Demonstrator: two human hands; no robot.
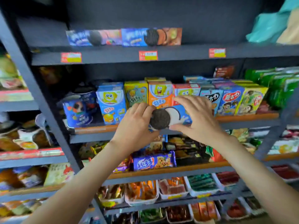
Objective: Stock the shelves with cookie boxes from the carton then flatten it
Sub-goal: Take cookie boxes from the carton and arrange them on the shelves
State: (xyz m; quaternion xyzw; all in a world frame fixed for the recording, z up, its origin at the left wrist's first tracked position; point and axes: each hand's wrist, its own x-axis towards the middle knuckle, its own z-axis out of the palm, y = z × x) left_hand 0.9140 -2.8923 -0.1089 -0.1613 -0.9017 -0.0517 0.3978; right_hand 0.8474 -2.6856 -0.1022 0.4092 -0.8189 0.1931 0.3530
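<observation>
A blue cookie box (pixel 169 117) printed with a dark sandwich cookie is held up in front of the middle shelf (pixel 97 129). My left hand (pixel 135 125) grips its left end, fingers curled over the top edge. Its right end sits in my right hand (pixel 195 117), fingers over the top and thumb under the bottom. Two similar blue cookie boxes (pixel 124 37) stand side by side on the upper shelf (pixel 113 57). The carton is out of view.
The middle shelf holds several upright cartoon snack boxes (pixel 160 92) behind the held box and blue cookie tubs (pixel 79 109) at the left. Lower shelves carry snack packs (pixel 153 160) and trays. A dark upright post (pixel 40 94) runs at the left; teal bags (pixel 271 26) sit top right.
</observation>
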